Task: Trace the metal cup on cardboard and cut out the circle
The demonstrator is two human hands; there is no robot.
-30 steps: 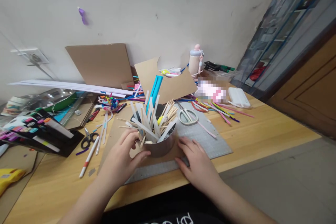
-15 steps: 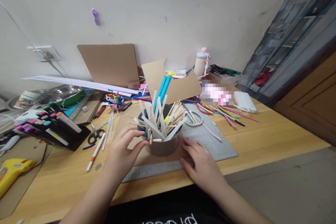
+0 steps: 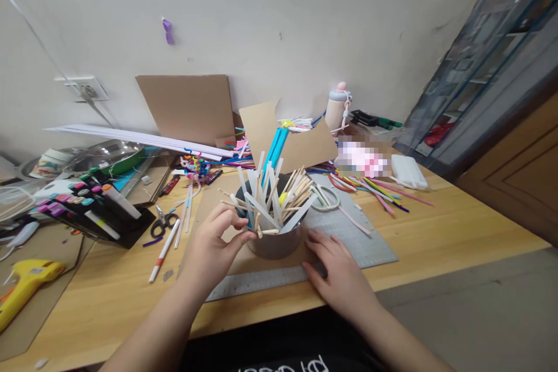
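A round grey metal container (image 3: 279,244) stands in front of me, packed with wooden sticks (image 3: 299,189), translucent white glue sticks (image 3: 261,209) and a flat blue item (image 3: 275,151). At its near left rim, my left hand (image 3: 222,238) has thumb and index finger drawn together beside the stick ends; what lies between the fingertips cannot be made out. To the right of the container's base, my right hand (image 3: 333,264) rests with fingers stretched out over the grey cutting mat (image 3: 370,244) and brown cardboard, holding nothing.
Scissors with pale handles (image 3: 326,197) lie right of the container. Black scissors (image 3: 163,224), a white pen (image 3: 163,253) and a marker rack (image 3: 131,224) are on the left, with a yellow glue gun (image 3: 37,276) farther out. Cardboard (image 3: 187,107) leans on the wall, near a bottle (image 3: 335,110).
The whole view has shifted slightly, so things appear a little farther right. Both hands keep nearly the same places at the container.
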